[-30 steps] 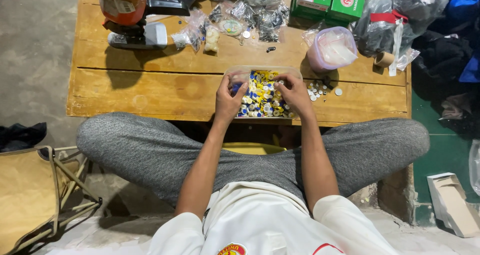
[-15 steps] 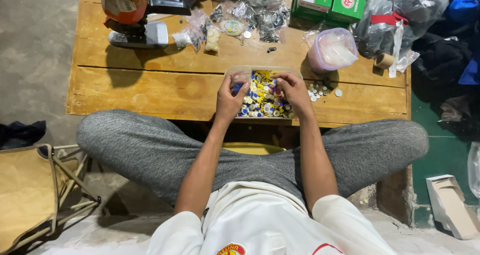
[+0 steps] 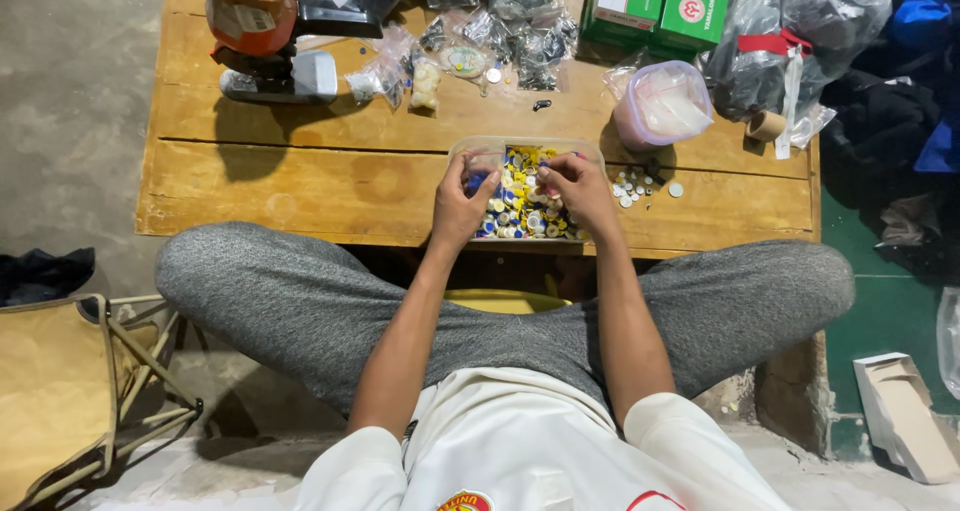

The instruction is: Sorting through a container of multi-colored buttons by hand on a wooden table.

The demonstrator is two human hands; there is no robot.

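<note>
A clear plastic tray full of small yellow, blue and white caps sits at the near edge of a low wooden table. My left hand rests over the tray's left side, fingers curled on a small piece among the caps. My right hand is over the right side, fingertips pinched together on a small piece. What each pinch holds is too small to tell apart. A few loose white caps lie on the table just right of the tray.
A lidded plastic tub stands behind the tray on the right. Small clear bags of parts, green boxes and an orange machine line the far side. A folding stool is at my left, a cardboard box at my right.
Both hands stay over the tray; the fingers shift slightly among the caps. Nothing else has moved.
</note>
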